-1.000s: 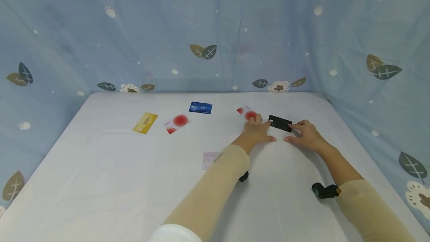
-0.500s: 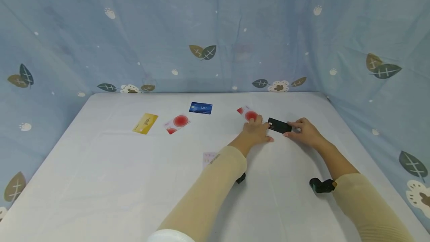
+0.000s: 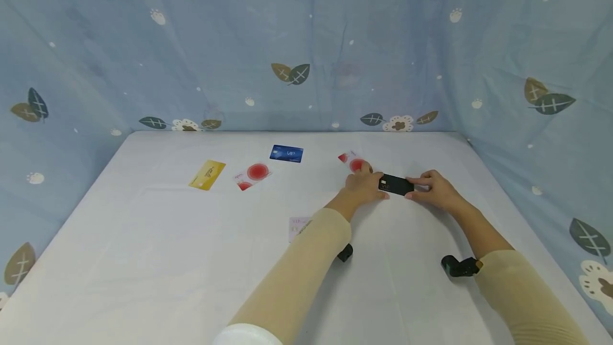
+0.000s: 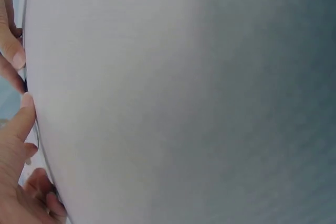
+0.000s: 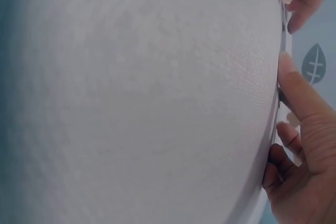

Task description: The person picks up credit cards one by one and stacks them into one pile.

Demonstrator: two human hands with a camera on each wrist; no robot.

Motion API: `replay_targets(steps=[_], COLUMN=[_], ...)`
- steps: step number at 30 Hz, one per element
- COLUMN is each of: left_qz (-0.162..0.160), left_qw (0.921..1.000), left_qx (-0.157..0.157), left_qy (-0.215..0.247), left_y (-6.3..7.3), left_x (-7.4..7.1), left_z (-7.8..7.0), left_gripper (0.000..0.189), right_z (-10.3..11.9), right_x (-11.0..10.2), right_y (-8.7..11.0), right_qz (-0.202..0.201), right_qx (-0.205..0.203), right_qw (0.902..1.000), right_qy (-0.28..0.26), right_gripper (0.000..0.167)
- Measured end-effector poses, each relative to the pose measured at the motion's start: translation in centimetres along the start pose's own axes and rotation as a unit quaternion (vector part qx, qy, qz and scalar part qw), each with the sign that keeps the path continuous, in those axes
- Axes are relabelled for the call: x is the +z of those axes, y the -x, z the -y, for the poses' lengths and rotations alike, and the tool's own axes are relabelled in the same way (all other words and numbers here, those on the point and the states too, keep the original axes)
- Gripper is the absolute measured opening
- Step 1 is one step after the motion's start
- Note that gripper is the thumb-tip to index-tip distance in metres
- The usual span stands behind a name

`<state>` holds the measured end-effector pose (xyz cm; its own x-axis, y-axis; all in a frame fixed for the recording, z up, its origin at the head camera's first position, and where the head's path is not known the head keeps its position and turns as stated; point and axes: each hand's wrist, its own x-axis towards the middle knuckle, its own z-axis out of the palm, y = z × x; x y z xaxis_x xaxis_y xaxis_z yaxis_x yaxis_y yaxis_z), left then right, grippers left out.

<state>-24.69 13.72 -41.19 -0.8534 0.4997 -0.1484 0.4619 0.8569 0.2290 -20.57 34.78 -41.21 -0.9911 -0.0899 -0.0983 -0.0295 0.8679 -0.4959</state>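
A black card point(image 3: 396, 185) with gold lettering and a chip lies between my two hands at the right of the table. My right hand point(image 3: 438, 193) pinches its right end between thumb and index finger. At the left end, the index finger and thumb of my left hand point(image 3: 360, 185) bracket the corners, while another left finger reaches over a white card with red circles point(image 3: 355, 164). Both wrist views catch the hands only at the edge: left hand point(image 4: 13, 171) and right hand point(image 5: 315, 140), with the card mostly hidden.
Further left lie a blue VIP card point(image 3: 286, 154), another red-circled card point(image 3: 253, 175) and a yellow card point(image 3: 207, 175). A pale pink VIP card point(image 3: 297, 228) is partly covered by the left sleeve. Blue leaf-patterned cloth point(image 3: 191, 57) hangs behind the white table point(image 3: 167, 260).
The black card has shifted a little toward me and to the left, and lies more level. My right thumb has closed up to its lower edge, and the left thumb sits nearer its corner.
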Motion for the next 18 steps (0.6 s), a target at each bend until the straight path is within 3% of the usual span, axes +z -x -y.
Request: replay_targets(steps=[6,18], left_qz=[-0.005,-0.011], left_qw=[1.0000,0.9981], left_qx=[0.004,-0.044], left_qy=[0.001,0.043], left_y=[-0.05,0.46], left_x=[-0.13,-0.36], left_z=[0.14,-0.32], left_gripper=[0.067,0.059], right_z=[0.03,-0.84], right_x=[-0.10,-0.04], right_y=[0.05,0.14], right_qz=[0.007,0.015], right_qx=[-0.015,-0.045], right_qw=[0.9999,0.9980], right_qy=[-0.004,-0.042], right_gripper=[0.064,0.059])
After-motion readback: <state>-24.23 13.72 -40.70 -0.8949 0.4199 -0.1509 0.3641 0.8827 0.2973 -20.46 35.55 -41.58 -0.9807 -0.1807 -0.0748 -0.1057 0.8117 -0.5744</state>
